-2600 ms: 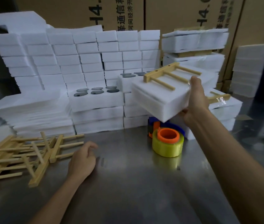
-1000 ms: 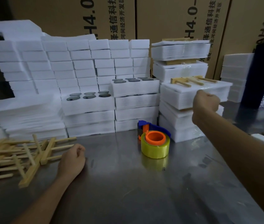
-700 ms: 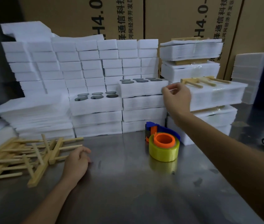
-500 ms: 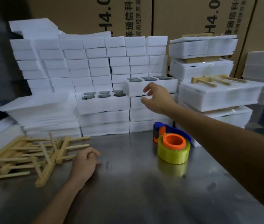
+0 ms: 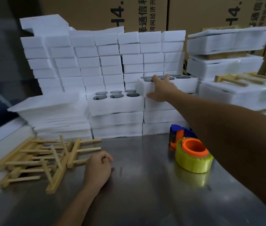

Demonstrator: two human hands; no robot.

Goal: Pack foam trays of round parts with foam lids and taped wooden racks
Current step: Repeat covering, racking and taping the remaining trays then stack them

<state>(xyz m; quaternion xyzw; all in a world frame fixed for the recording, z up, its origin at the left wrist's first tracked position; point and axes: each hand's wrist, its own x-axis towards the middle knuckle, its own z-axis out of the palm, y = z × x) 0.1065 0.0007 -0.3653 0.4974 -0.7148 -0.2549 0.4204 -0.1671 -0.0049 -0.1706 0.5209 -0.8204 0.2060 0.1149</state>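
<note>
The foam tray you're going for sits on top of the middle white stack at about 12 o'clock from you, just right of a lower tray that also shows its round parts. I'd guess the foam weighs next to nothing and the discs are the real weight, so expect it to feel denser than it looks. The foam is soft and dents easily, and since the parts sit in open pockets with no lid on yet, tilting it will probably spill them. Take it by the two short ends or from underneath, and keep it flat.

Your right hand is spread pretty wide on the tray's left end: fingers over the top edge near the pockets, thumb down on the front face at about 7 o'clock from them. It's touching, but I can't tell if you've got real squeeze on it yet.

Your left hand is curled loosely on the metal table, holding nothing, with the loose wooden racks just off at its 9 o'clock. The tape dispenser is at 3 o'clock from it.
</note>
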